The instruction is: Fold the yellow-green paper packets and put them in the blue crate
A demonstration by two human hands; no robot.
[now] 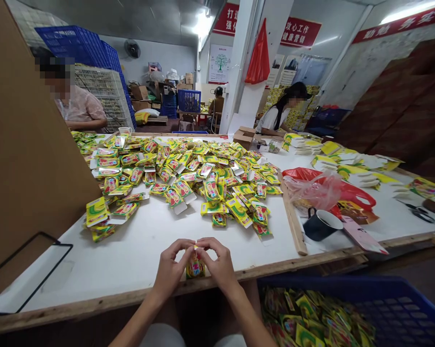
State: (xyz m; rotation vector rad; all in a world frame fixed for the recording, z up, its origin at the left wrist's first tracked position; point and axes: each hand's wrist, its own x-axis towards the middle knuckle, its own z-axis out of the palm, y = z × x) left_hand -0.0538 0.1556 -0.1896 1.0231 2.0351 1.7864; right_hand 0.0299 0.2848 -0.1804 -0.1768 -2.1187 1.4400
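Note:
A small yellow-green printed box (195,268) stands upright at the table's front edge, between my two hands. My left hand (173,264) pinches its top edge from the left with thumb and forefinger. From the other side, my right hand (217,262) grips the same top edge, fingertips meeting those of the left. The fingers hide the box's upper end. Beyond my hands lies a wide heap of similar small boxes (212,189), many with white end flaps sticking out.
At right, a wooden strip (292,217) borders a dark mug (322,224), a pink flat item (363,234), a red plastic bag (354,193) and scissors (421,212). Below the edge sits a blue crate (401,301) of packets. Cardboard (32,120) rises at left. Other people work farther back.

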